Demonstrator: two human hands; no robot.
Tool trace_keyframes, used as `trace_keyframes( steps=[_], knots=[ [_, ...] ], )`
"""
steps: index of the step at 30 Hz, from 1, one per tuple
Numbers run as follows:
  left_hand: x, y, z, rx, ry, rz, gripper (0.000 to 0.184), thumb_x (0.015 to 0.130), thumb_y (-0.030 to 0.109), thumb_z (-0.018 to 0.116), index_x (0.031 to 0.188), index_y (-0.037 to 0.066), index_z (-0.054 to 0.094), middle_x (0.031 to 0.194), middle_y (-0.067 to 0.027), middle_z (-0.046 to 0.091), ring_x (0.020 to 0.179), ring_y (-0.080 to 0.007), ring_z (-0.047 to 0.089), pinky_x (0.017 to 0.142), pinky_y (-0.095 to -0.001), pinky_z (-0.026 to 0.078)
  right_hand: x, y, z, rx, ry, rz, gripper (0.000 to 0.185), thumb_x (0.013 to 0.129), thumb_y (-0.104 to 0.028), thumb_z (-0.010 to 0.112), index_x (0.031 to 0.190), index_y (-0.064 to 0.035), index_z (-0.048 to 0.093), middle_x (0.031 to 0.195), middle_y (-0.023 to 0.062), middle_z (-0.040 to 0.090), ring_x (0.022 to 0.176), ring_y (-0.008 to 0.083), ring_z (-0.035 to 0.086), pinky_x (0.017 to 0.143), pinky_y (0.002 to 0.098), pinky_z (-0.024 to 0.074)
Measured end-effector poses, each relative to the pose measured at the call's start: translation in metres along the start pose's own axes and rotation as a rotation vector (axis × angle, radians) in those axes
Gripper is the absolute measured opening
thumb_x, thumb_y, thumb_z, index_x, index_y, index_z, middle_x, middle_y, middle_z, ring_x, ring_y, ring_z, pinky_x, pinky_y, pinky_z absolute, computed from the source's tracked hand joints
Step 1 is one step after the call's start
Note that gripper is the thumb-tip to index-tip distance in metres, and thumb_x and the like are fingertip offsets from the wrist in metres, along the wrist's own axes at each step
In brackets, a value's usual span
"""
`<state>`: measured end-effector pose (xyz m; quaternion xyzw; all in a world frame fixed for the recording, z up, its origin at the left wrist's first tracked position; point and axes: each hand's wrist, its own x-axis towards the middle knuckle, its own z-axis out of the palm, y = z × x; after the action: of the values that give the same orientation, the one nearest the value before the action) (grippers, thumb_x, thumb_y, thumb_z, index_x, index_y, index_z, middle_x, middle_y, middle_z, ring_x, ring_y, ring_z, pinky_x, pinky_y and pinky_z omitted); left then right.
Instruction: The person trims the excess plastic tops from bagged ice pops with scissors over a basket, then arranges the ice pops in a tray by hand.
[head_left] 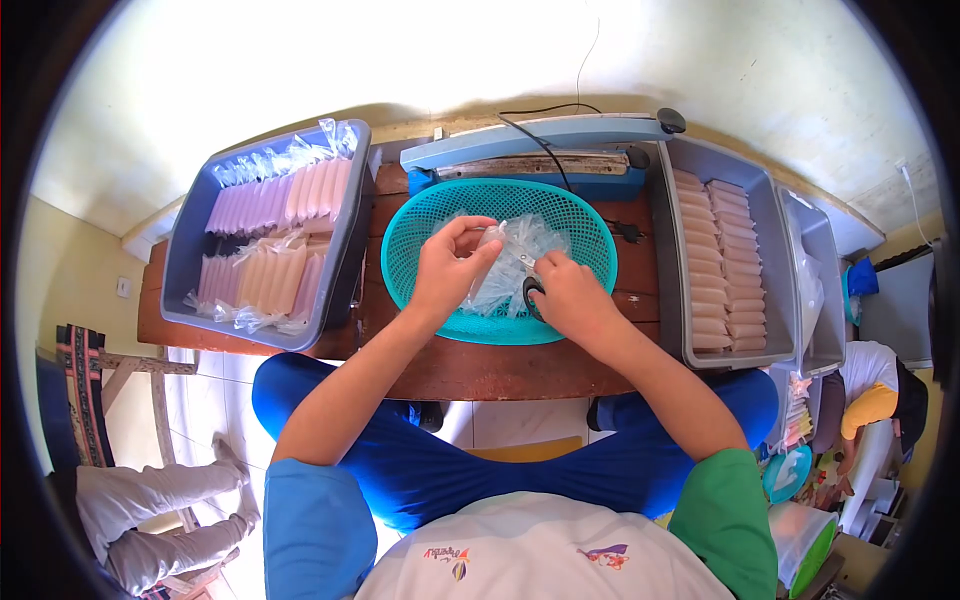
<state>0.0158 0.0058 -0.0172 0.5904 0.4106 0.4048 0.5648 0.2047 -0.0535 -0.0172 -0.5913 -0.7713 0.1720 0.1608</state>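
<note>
My left hand [455,268] is closed around a slim, pale plastic-wrapped tube [490,240], holding it up over a turquoise plastic basket [398,262]. My fingers hide part of the tube. Scissors [533,296] with dark handles are gripped in my right hand [574,296], and their blades point up and left, close to the tube's wrapper. Whether the blades touch it I cannot tell. Inside the basket, beneath both hands, lies a loose heap of clear plastic scraps [548,236].
A blue-grey crate [338,262] of purple and peach tubes stands left on the wooden table [480,372]. Behind the basket is a blue bar sealer [540,140] with a cable. Rightward, a grey crate [783,260] holds stacked pinkish tubes. Other people [870,385] sit at both sides.
</note>
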Motion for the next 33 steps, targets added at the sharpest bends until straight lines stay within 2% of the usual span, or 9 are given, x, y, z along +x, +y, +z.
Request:
trace_keyframes(
  steps=[4, 7, 9, 10, 13, 17, 26, 32, 33],
  knots=[
    [-0.003, 0.011, 0.003, -0.101, -0.06, -0.027, 0.032, 0.089, 0.01, 0.065, 0.118, 0.001, 0.055, 0.106, -0.011, 0.067, 0.097, -0.0129, 0.062, 0.086, -0.0272, 0.047, -0.002, -0.001, -0.005, -0.062, -0.004, 0.021, 0.023, 0.078, -0.01, 0.068, 0.094, 0.0037, 0.061, 0.094, 0.0229, 0.06, 0.08, 0.0396, 0.065, 0.072, 0.0463, 0.0534],
    [-0.003, 0.023, 0.01, -0.239, -0.106, -0.029, 0.034, 0.09, 0.01, 0.064, 0.12, 0.002, 0.053, 0.107, -0.0113, 0.067, 0.099, -0.0137, 0.062, 0.089, -0.029, 0.046, -0.002, 0.0, -0.021, 0.041, 0.184, -0.13, 0.026, 0.078, -0.011, 0.069, 0.099, 0.0031, 0.063, 0.093, 0.0207, 0.064, 0.074, 0.0337, 0.067, 0.066, 0.0408, 0.054],
    [-0.003, 0.032, 0.016, -0.294, -0.137, -0.041, 0.034, 0.09, 0.01, 0.064, 0.121, 0.003, 0.052, 0.107, -0.0111, 0.067, 0.1, -0.0141, 0.061, 0.09, -0.0299, 0.046, -0.002, -0.002, -0.04, 0.496, 0.185, -0.072, 0.029, 0.08, -0.013, 0.07, 0.104, 0.0022, 0.064, 0.089, 0.0161, 0.067, 0.069, 0.0245, 0.067, 0.062, 0.0338, 0.0527],
    [-0.002, 0.036, 0.02, -0.27, -0.172, -0.052, 0.035, 0.089, 0.011, 0.065, 0.121, 0.003, 0.052, 0.106, -0.0109, 0.067, 0.099, -0.0142, 0.062, 0.088, -0.0294, 0.047, -0.003, -0.001, -0.047, 0.494, 0.192, -0.07, 0.029, 0.08, -0.013, 0.07, 0.104, 0.0022, 0.064, 0.089, 0.0161, 0.067, 0.069, 0.0245, 0.067, 0.062, 0.0338, 0.0527],
    [0.002, 0.044, 0.035, -0.201, -0.244, -0.061, 0.039, 0.087, 0.012, 0.069, 0.121, 0.003, 0.052, 0.104, -0.0102, 0.068, 0.097, -0.0137, 0.063, 0.084, -0.0278, 0.049, -0.008, 0.009, -0.067, 0.905, 0.236, 0.089, 0.025, 0.084, -0.012, 0.07, 0.104, 0.0021, 0.065, 0.083, 0.0088, 0.068, 0.066, 0.0102, 0.063, 0.059, 0.025, 0.0494],
    [0.015, 0.047, 0.065, -0.119, -0.352, -0.045, 0.042, 0.084, 0.014, 0.073, 0.119, 0.003, 0.053, 0.1, -0.0079, 0.068, 0.09, -0.0113, 0.063, 0.077, -0.0246, 0.05, -0.016, 0.034, -0.085, 1.001, 0.239, 0.092, 0.015, 0.086, -0.007, 0.067, 0.098, 0.003, 0.067, 0.078, 0.0066, 0.067, 0.065, 0.0095, 0.061, 0.058, 0.0232, 0.0494],
    [0.042, 0.052, 0.131, 0.075, -0.514, 0.076, 0.033, 0.087, 0.016, 0.07, 0.114, 0.002, 0.058, 0.097, -0.0053, 0.068, 0.086, -0.0087, 0.061, 0.076, -0.0238, 0.049, -0.042, 0.084, -0.117, 0.868, 0.291, 0.126, 0.009, 0.091, -0.003, 0.059, 0.088, 0.004, 0.064, 0.075, 0.0074, 0.065, 0.063, 0.012, 0.062, 0.056, 0.025, 0.0518],
    [0.059, 0.061, 0.167, -0.067, -0.491, 0.014, 0.029, 0.09, 0.021, 0.065, 0.111, 0.001, 0.061, 0.09, -0.0061, 0.068, 0.078, -0.0094, 0.061, 0.069, -0.0252, 0.048, -0.039, 0.109, -0.136, 0.997, 0.324, 0.252, 0.015, 0.093, -0.002, 0.05, 0.081, 0.0043, 0.056, 0.071, 0.0115, 0.063, 0.06, 0.0177, 0.066, 0.051, 0.0279, 0.0541],
    [0.058, 0.071, 0.172, -0.089, -0.501, -0.079, 0.034, 0.091, 0.024, 0.065, 0.116, 0.001, 0.058, 0.088, -0.0047, 0.067, 0.074, -0.0092, 0.061, 0.065, -0.0246, 0.047, -0.039, 0.114, -0.138, 1.035, 0.34, 0.275, 0.015, 0.094, -0.004, 0.051, 0.083, 0.004, 0.056, 0.071, 0.0113, 0.063, 0.059, 0.0178, 0.066, 0.05, 0.0275, 0.0538]
  ],
)
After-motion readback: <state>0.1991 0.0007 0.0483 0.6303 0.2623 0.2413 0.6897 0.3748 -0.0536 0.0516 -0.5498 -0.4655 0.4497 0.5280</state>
